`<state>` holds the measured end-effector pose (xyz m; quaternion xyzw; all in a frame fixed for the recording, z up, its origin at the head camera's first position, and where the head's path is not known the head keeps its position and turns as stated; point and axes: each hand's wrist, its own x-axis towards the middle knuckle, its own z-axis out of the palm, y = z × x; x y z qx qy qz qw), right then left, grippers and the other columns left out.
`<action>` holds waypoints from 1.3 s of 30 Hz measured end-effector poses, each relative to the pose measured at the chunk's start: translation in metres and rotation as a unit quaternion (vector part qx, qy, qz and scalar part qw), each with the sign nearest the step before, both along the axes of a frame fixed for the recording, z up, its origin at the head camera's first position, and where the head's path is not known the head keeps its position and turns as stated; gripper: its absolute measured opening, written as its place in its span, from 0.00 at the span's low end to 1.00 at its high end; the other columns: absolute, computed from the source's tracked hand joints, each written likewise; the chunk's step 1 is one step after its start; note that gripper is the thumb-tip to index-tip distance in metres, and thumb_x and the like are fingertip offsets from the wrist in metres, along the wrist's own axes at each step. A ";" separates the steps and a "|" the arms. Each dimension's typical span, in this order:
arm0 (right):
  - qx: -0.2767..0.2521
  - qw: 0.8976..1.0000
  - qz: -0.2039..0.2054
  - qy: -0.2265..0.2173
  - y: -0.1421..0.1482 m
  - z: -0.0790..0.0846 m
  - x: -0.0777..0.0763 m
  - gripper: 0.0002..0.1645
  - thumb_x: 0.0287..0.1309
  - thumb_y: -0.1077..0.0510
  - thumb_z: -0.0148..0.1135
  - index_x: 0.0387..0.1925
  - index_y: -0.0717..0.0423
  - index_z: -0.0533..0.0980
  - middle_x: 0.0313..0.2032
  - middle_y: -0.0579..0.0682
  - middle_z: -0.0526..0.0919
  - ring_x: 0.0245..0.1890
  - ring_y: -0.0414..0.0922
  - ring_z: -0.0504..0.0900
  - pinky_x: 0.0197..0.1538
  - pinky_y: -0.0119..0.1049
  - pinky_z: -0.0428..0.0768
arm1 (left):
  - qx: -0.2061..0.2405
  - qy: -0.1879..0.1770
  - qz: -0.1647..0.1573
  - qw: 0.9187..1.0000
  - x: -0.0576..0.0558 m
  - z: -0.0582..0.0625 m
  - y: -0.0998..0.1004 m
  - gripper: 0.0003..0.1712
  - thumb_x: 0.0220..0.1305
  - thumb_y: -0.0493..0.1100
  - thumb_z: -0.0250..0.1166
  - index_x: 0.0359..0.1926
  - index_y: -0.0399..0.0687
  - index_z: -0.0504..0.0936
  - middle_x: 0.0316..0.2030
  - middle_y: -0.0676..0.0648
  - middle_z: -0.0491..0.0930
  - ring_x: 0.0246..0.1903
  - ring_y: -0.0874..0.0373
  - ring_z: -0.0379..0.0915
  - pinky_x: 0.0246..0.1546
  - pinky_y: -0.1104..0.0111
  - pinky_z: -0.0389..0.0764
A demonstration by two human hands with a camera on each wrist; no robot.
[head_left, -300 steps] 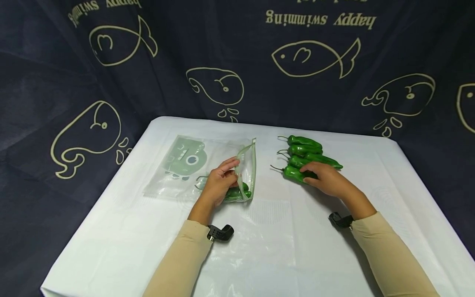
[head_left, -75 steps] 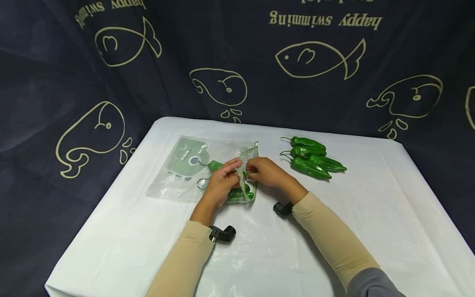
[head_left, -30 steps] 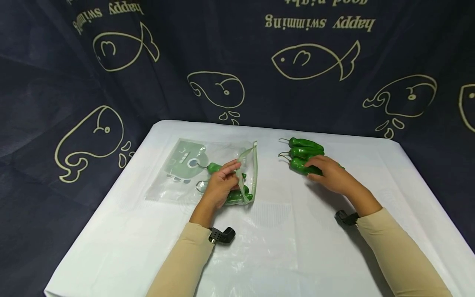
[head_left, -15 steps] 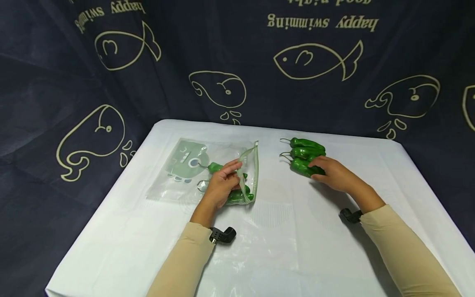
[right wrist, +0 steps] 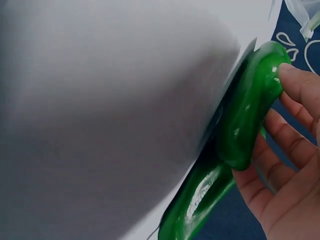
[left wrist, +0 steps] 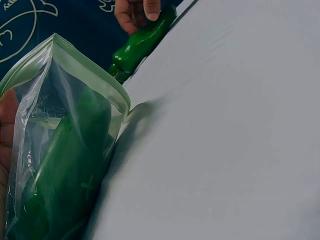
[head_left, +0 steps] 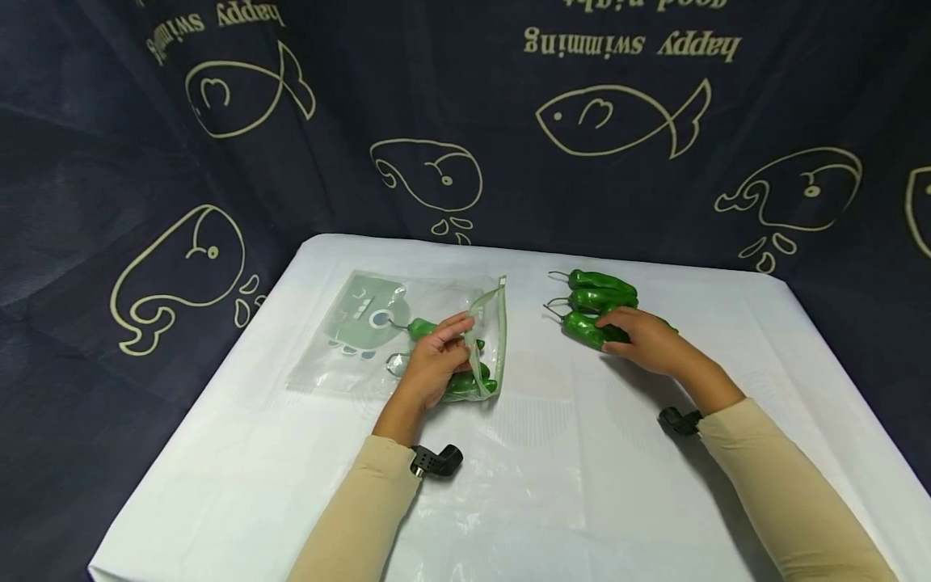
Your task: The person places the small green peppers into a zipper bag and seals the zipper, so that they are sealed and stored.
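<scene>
My left hand holds the rim of a clear zip bag with a green cartoon print, its mouth gaping to the right. Several green peppers lie inside; one pepper fills the bag's lower part in the left wrist view. On the right, my right hand grips the nearest green pepper of a small group, thumb on one side and fingers on the other. In the right wrist view this pepper lies along the fingers, its wider body overlapping another pepper.
Beyond the gripped pepper lie two more peppers, a middle pepper and a far pepper; another is mostly hidden behind the right hand. A white cloth covers the table. A dark printed curtain hangs behind it.
Earlier the right hand put a pepper into the bag, then returned to the group. Now it grips the nearest pepper, which has shifted slightly left. The left hand has stayed at the bag's mouth.
</scene>
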<state>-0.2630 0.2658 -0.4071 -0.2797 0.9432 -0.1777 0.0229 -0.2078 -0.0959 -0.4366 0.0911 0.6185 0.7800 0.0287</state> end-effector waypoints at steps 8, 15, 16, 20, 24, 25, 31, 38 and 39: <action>-0.005 1.000 -0.001 -0.017 -0.006 -0.003 -0.004 0.29 0.60 0.60 0.69 0.62 0.62 0.74 0.61 0.66 0.74 0.62 0.63 0.70 0.62 0.61 0.70 | 0.003 -0.003 -0.001 1.000 0.001 0.002 0.000 0.29 0.60 0.21 0.54 0.65 0.23 0.68 0.70 0.44 0.62 0.37 0.65 0.67 0.31 0.75 0.81; -0.005 0.999 -0.003 -0.036 -0.010 -0.001 -0.004 0.31 0.59 0.59 0.69 0.63 0.60 0.73 0.62 0.65 0.73 0.63 0.63 0.70 0.63 0.62 0.69 | 0.002 -0.001 -0.001 1.000 0.002 0.002 0.000 0.29 0.61 0.21 0.54 0.65 0.23 0.68 0.70 0.44 0.62 0.38 0.65 0.67 0.31 0.75 0.81; -0.005 0.999 -0.002 -0.037 -0.011 -0.001 -0.004 0.31 0.59 0.59 0.69 0.63 0.60 0.73 0.62 0.65 0.73 0.63 0.63 0.70 0.63 0.62 0.69 | 0.002 -0.001 -0.002 1.000 0.002 0.002 -0.001 0.29 0.61 0.22 0.54 0.65 0.24 0.68 0.70 0.44 0.62 0.38 0.65 0.67 0.31 0.74 0.81; -0.010 0.999 0.002 -0.041 -0.014 -0.001 -0.005 0.30 0.59 0.60 0.69 0.63 0.61 0.73 0.62 0.64 0.74 0.63 0.62 0.70 0.63 0.61 0.70 | 0.000 0.001 -0.004 1.000 0.002 0.001 -0.001 0.29 0.62 0.22 0.54 0.65 0.24 0.68 0.70 0.44 0.62 0.38 0.64 0.67 0.31 0.74 0.81; -0.010 0.999 0.006 -0.039 -0.016 -0.001 -0.007 0.30 0.60 0.60 0.68 0.63 0.60 0.73 0.62 0.64 0.74 0.63 0.61 0.70 0.62 0.60 0.70 | 0.000 0.001 -0.004 1.000 0.002 0.001 -0.001 0.29 0.62 0.22 0.54 0.65 0.24 0.68 0.70 0.44 0.61 0.38 0.64 0.67 0.31 0.75 0.81; -0.010 0.999 0.008 -0.038 -0.017 -0.001 -0.007 0.29 0.61 0.60 0.67 0.64 0.59 0.73 0.62 0.64 0.74 0.63 0.61 0.70 0.62 0.60 0.70 | 0.000 0.002 -0.004 1.000 0.002 0.001 -0.001 0.29 0.61 0.22 0.54 0.65 0.24 0.68 0.70 0.44 0.61 0.38 0.64 0.66 0.31 0.75 0.81; -0.017 0.999 0.023 -0.033 -0.020 0.001 -0.007 0.28 0.62 0.61 0.65 0.63 0.58 0.73 0.63 0.62 0.73 0.64 0.60 0.69 0.63 0.59 0.69 | 0.001 0.000 -0.002 1.000 0.002 0.002 0.000 0.29 0.61 0.21 0.55 0.65 0.23 0.68 0.70 0.44 0.61 0.38 0.64 0.67 0.31 0.75 0.81; -0.027 0.999 0.036 -0.027 -0.027 0.006 -0.005 0.28 0.63 0.62 0.65 0.64 0.58 0.72 0.64 0.61 0.72 0.65 0.60 0.68 0.64 0.59 0.69 | 0.010 -0.001 -0.003 1.000 0.001 0.002 0.000 0.29 0.61 0.21 0.54 0.65 0.23 0.68 0.70 0.44 0.62 0.39 0.65 0.66 0.31 0.75 0.81; -0.030 0.998 0.039 -0.026 -0.029 0.007 -0.004 0.28 0.63 0.62 0.65 0.64 0.58 0.72 0.64 0.61 0.72 0.65 0.60 0.68 0.64 0.59 0.69 | 0.010 -0.002 -0.002 1.000 0.001 0.001 0.000 0.29 0.61 0.21 0.54 0.65 0.23 0.68 0.70 0.44 0.62 0.39 0.65 0.66 0.31 0.75 0.81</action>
